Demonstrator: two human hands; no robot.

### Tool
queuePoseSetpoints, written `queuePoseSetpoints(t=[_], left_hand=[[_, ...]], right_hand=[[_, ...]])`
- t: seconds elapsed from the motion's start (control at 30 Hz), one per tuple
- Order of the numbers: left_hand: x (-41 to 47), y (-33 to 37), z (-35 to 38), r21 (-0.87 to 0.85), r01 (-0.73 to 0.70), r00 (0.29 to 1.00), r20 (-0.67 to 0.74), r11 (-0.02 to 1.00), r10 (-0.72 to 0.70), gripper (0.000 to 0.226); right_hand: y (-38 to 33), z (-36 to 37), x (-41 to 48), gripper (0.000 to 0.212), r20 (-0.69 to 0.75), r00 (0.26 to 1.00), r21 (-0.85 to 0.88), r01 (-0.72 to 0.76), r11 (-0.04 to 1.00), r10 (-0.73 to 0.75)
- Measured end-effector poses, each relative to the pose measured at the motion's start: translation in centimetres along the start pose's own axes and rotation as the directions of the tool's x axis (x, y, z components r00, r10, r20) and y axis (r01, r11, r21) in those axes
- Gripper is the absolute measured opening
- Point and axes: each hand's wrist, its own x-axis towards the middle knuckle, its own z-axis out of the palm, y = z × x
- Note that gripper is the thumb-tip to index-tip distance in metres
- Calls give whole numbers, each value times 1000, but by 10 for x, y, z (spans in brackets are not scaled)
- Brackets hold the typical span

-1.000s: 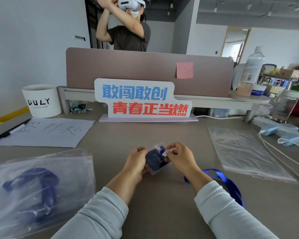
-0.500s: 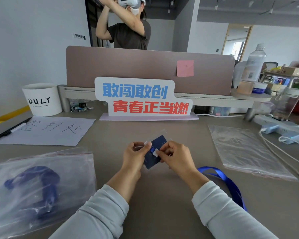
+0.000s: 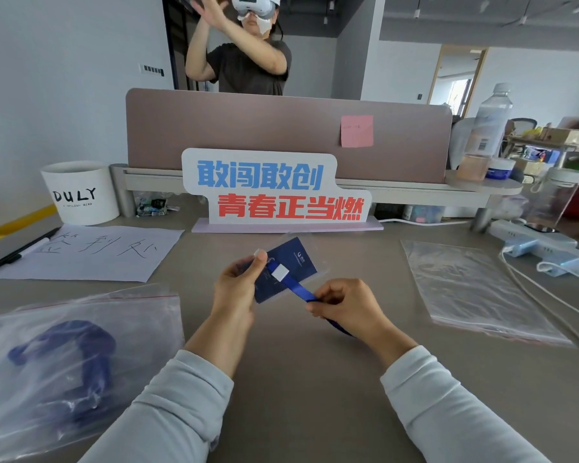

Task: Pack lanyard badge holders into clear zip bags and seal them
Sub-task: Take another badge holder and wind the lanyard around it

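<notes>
badge holder (image 3: 290,262): clear sleeve with a dark blue card inside, held tilted above the table (image 3: 315,379), in the middle of the view, in front of the sign.
left hand (image 3: 236,289): grasping; thumb and fingers pinch the holder's left edge.
right hand (image 3: 345,305): grasping; fingers curled round the lanyard strap, just right of and below the holder.
lanyard (image 3: 295,289): blue strap, runs from a white clip (image 3: 279,273) on the holder's face down into the right hand; a short dark stretch shows again under that wrist.
packed zip bag (image 3: 74,355): lies flat at near left, a bundle of blue lanyard inside, red line along its top edge. whether the seal is pressed closed, cannot tell.
flat zip bag (image 3: 472,289): clear, lies on the table to the right, well apart from both hands.
sign (image 3: 274,192): white standing board with blue and red chinese characters, at the back of the table.
divider panel (image 3: 248,135): brown, behind the sign, 1 pink sticky note (image 3: 356,131) on it.
paper sheet (image 3: 91,253): handwritten characters, far left, a black pen (image 3: 17,252) beside its left edge.
cup (image 3: 81,193): white, marked "duly", behind the paper.
power strip (image 3: 542,242): far right, white cable trailing past the flat bag.
other person (image 3: 248,61): stands behind the divider, headset on, arms raised.
</notes>
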Motion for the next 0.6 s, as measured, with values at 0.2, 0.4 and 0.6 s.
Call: queuePoseSetpoints(t=[0.2, 0.4, 0.6], left_hand=[[-10, 14, -2, 255, 37, 931, 342, 966, -126, 9], [-22, 19, 0, 655, -211, 813, 530, 725, -242, 13], [-20, 18, -1, 792, -324, 777, 534, 517, -332, 20]], right_hand=[[9, -14, 7, 19, 106, 994, -128, 14, 992, 0], [9, -23, 12, 21, 208, 975, -211, 122, 970, -78], [2, -30, 15, 34, 301, 954, -261, 99, 960, -17]])
